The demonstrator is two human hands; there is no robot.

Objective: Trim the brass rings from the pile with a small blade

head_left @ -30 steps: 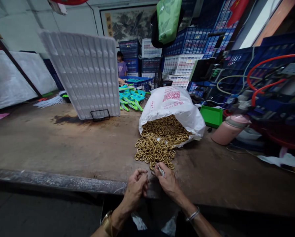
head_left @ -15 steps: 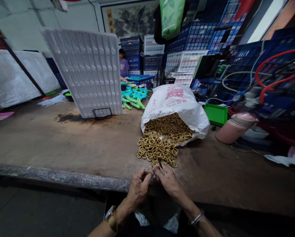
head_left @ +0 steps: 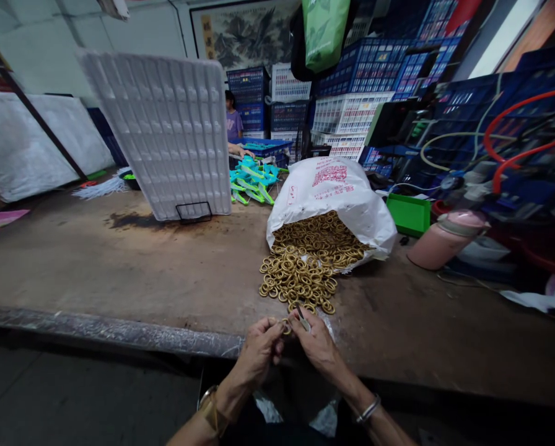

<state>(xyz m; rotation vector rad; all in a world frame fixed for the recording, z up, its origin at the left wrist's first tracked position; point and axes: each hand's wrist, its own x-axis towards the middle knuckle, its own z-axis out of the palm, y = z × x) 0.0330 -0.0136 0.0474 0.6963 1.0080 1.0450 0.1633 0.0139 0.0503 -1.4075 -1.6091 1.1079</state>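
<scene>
Just over the table's front edge, my left hand [head_left: 260, 345] pinches a gold-coloured ring [head_left: 286, 326] between thumb and fingers. Close beside it, my right hand [head_left: 315, 341] is closed round a small knife [head_left: 303, 319] with a dark tip pointing up and away. Its fingertips meet the ring's right side. Right beyond both hands lies a loose heap of gold-coloured rings [head_left: 298, 275]. The heap spills from the mouth of a white woven sack [head_left: 333, 186] with red print, lying on its side and holding many more rings.
A grey ribbed plastic tray [head_left: 166, 136] stands upright on the wooden table [head_left: 96, 266]. Behind lie blue and green plastic pieces [head_left: 254, 179], near another person [head_left: 233, 121]. To the right are a green tray [head_left: 407, 214], a pink bottle [head_left: 447, 238] and orange hoses [head_left: 495, 139]. Stacked crates [head_left: 352, 114] fill the back.
The ring between my hands shows more plainly now, and my left hand has turned slightly at the wrist. The other person's hand has reached farther over the blue and green pieces.
</scene>
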